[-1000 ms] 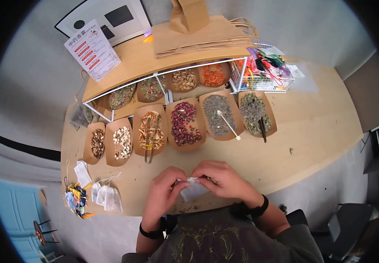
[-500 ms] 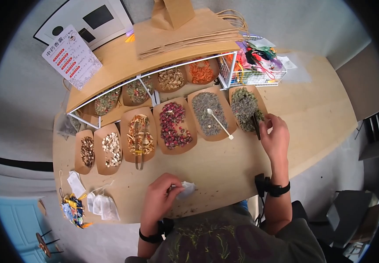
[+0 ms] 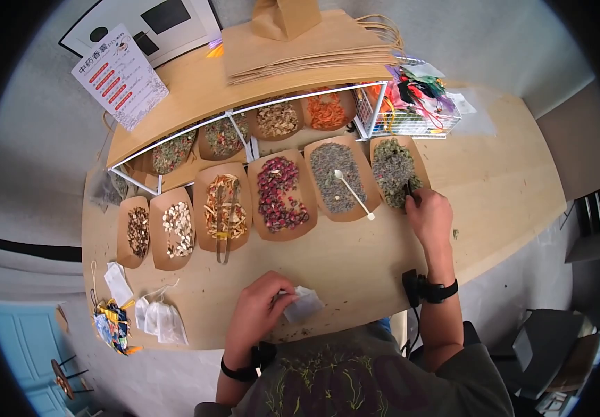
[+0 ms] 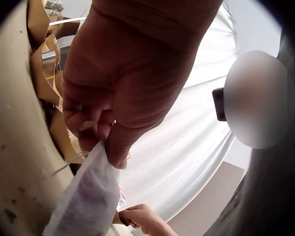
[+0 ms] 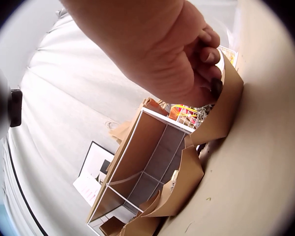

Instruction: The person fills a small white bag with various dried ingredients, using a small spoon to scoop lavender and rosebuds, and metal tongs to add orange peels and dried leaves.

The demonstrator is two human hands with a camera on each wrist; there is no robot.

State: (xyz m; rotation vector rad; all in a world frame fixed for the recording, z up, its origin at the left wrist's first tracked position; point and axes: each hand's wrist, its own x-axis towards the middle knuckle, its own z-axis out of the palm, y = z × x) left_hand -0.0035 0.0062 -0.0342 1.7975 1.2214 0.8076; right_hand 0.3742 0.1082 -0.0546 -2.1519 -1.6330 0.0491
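Close to the body, pinching the top end of a small white thin-cloth bag (image 3: 305,304) with the left hand (image 3: 262,304), grip closed on it. Pointing the bag's long way out to the right of those fingers, with its bottom end away from them. Touching the pale wood counter (image 3: 355,260) or just above it: cannot tell.

Farther out, and well apart from the bag, holding a thin dark tool (image 3: 408,187) in the right hand (image 3: 432,217), with fingers curled round its near end. Running the tool's long way ahead into the grey-green dry leaves (image 3: 392,165), just past the right fingertips, with its tip hidden there. Close to the right hand, far from the left: the brown paper tray (image 3: 419,162) round those leaves.

Left arm kept low, fingers turned in to the right. Right arm reached ahead, fingers bent over the tray's near edge.

Just left of that tray: a small white spoon (image 3: 354,194), slanting toward the right hand.
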